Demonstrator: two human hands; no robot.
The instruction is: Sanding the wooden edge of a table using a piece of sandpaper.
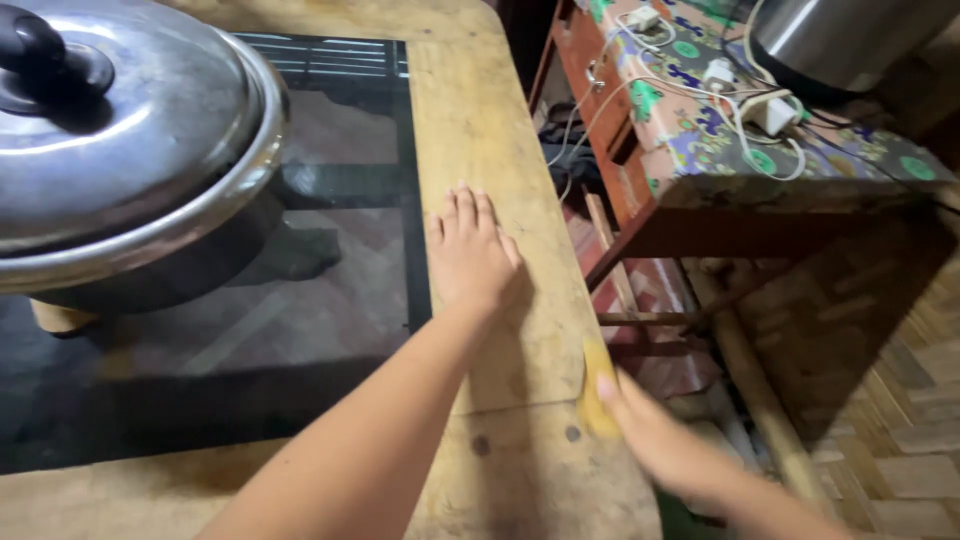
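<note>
From the head view, your left hand (468,255) lies flat, fingers spread open, on the wooden table frame (495,130) beside its dark glass panel (300,330). Your right hand (665,445) presses a yellow cloth (595,395) against the frame's edge, fingers closed on it. A lidded steel pot (130,150) stands on the glass, well left of your hands.

Pot (140,200) silver steel, lid (120,110) same, knob (40,50) black. Table (500,150) pale yellowish wood with dark glass inset (300,330). Yellow cloth (597,405) under right hand (660,440). Side table (650,215) red-brown, its cover (700,140) floral in green, blue, pink. White cables (740,105), white plug block (772,113). Floor (920,420) tan woven pattern
</note>
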